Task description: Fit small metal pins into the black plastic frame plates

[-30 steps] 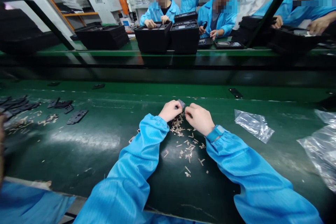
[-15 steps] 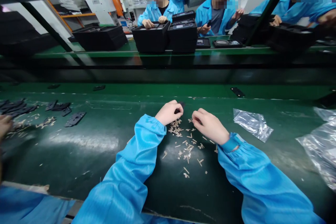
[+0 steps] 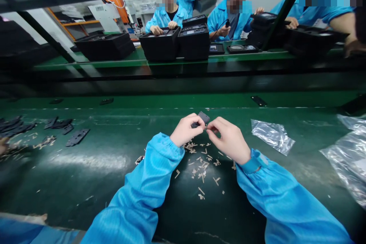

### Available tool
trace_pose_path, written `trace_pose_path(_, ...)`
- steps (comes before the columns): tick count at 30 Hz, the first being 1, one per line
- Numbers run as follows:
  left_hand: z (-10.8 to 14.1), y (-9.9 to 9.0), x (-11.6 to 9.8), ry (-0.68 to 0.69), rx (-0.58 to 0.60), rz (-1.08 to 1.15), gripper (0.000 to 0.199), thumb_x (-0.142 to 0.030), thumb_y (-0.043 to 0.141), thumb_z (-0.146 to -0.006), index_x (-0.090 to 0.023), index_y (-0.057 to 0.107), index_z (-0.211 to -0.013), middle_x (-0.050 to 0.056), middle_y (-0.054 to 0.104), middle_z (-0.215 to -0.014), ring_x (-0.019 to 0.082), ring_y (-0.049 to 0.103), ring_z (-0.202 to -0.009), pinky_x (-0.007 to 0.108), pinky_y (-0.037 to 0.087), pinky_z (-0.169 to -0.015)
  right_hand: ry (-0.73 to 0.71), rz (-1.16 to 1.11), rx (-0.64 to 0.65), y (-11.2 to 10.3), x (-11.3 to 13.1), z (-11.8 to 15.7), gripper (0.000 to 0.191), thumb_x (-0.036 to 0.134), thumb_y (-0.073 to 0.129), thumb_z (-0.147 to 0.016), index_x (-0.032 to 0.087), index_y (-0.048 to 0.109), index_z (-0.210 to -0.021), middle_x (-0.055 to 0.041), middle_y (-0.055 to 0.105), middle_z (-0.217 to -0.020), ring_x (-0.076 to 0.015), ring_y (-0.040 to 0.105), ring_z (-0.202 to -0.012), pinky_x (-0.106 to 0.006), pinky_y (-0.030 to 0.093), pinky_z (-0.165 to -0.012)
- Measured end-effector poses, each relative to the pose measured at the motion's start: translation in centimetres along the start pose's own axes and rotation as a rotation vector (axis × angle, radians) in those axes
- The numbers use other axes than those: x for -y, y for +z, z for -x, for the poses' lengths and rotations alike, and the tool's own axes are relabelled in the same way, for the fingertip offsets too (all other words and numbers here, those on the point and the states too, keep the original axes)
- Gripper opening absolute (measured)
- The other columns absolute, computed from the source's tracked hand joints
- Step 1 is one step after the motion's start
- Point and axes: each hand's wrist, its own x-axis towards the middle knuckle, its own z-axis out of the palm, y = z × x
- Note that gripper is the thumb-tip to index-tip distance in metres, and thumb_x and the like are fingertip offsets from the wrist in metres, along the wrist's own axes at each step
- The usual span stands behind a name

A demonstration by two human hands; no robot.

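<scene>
My left hand (image 3: 189, 129) is closed around a flat black plastic part (image 3: 204, 117), whose far end with small holes sticks out past the fingers. At the near edge of that part, my right hand (image 3: 227, 137) pinches with thumb and forefinger, the tips almost touching the left fingers. What lies in that pinch is too small to make out. Below both hands, many small beige cut-off pieces (image 3: 203, 164) are scattered over the green work surface (image 3: 183, 213). Partly behind my left sleeve lies a small dark and light piece (image 3: 139, 159).
Clear plastic bags (image 3: 273, 136) lie to the right. Black plastic parts (image 3: 77, 137) and a co-worker's hand (image 3: 4, 146) are at the left. A single black part (image 3: 259, 101) rests farther back. Across the raised shelf, people in blue work beside black boxes (image 3: 160, 47).
The black part has been tilted up and shows more clearly in my left hand. My right hand has moved left, bringing its fingertips to the part.
</scene>
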Motion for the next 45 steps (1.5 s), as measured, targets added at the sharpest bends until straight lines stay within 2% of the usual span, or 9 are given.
trace_pose_path(5, 0.3, 0.2, -0.9, 0.013, -0.052, 0.081, 0.007, -0.013, 0.054, -0.069, -0.016, 0.058, -0.063, -0.002, 0.047, -0.069, 0.011, 0.049, -0.067, 0.023, 0.038, -0.066, -0.028, -0.004, -0.038, 0.0, 0.1, 0.2, 0.013, 0.018, 0.046, -0.081, 0.018, 0.057, -0.074, -0.0031, 0.058, -0.072, -0.0144, 0.055, -0.068, -0.024, 0.040, -0.062)
trace_pose_path(11, 0.5, 0.4, -1.4, 0.011, -0.077, 0.062, 0.008, -0.012, 0.054, -0.069, -0.016, 0.058, -0.063, -0.003, 0.045, -0.067, 0.010, 0.048, -0.065, 0.022, 0.036, -0.063, -0.030, -0.009, -0.074, -0.2, 0.3, 0.1, 0.015, 0.015, 0.045, -0.078, 0.018, 0.056, -0.068, -0.0028, 0.057, -0.068, -0.0139, 0.054, -0.065, -0.024, 0.040, -0.061)
trace_pose_path(21, 0.7, 0.7, -1.6, 0.040, -0.142, -0.002, 0.009, -0.013, 0.055, -0.071, -0.016, 0.059, -0.063, -0.003, 0.044, -0.066, 0.009, 0.046, -0.064, 0.022, 0.036, -0.061, -0.017, -0.015, -0.096, -0.1, 0.4, 0.1, 0.013, 0.015, 0.046, -0.077, 0.018, 0.055, -0.069, -0.0024, 0.057, -0.068, -0.0135, 0.054, -0.065, -0.023, 0.039, -0.060)
trace_pose_path(26, 0.7, 0.7, -1.7, 0.047, -0.126, 0.000, 0.008, -0.013, 0.055, -0.070, -0.016, 0.059, -0.064, -0.003, 0.045, -0.067, 0.010, 0.047, -0.065, 0.021, 0.037, -0.062, -0.016, -0.005, -0.114, -0.2, 0.5, 0.1, 0.013, 0.014, 0.045, -0.075, 0.019, 0.054, -0.067, -0.0016, 0.056, -0.066, -0.0135, 0.052, -0.064, -0.023, 0.038, -0.060)
trace_pose_path(32, 0.6, -0.6, -1.5, 0.053, -0.141, 0.005, 0.011, -0.010, 0.053, -0.068, -0.016, 0.056, -0.061, -0.002, 0.047, -0.068, 0.011, 0.048, -0.067, 0.022, 0.037, -0.064, -0.025, -0.052, -0.151, -1.5, 0.6, 0.0, 0.013, 0.012, 0.044, -0.073, 0.019, 0.050, -0.064, -0.0011, 0.053, -0.064, -0.0142, 0.049, -0.064, -0.025, 0.038, -0.061)
trace_pose_path(37, 0.7, -1.3, -1.6, 0.129, -0.122, -0.001, 0.010, -0.011, 0.053, -0.071, -0.016, 0.058, -0.063, -0.002, 0.047, -0.071, 0.010, 0.049, -0.067, 0.022, 0.037, -0.065, -0.030, -0.112, -0.134, -2.2, 0.8, 0.1, 0.019, 0.019, 0.045, -0.079, 0.019, 0.049, -0.061, -0.0002, 0.047, -0.060, -0.0132, 0.047, -0.059, -0.025, 0.036, -0.056)
trace_pose_path(45, 1.1, -1.2, -2.4, 0.181, -0.091, -0.022, 0.009, -0.012, 0.054, -0.071, -0.017, 0.058, -0.065, -0.001, 0.049, -0.072, 0.011, 0.050, -0.068, 0.022, 0.039, -0.066, 0.004, -0.299, -0.099, -2.0, 1.0, 0.0, 0.008, 0.018, 0.052, -0.079, 0.018, 0.059, -0.074, -0.0016, 0.057, -0.069, -0.0125, 0.053, -0.063, -0.024, 0.043, -0.058)
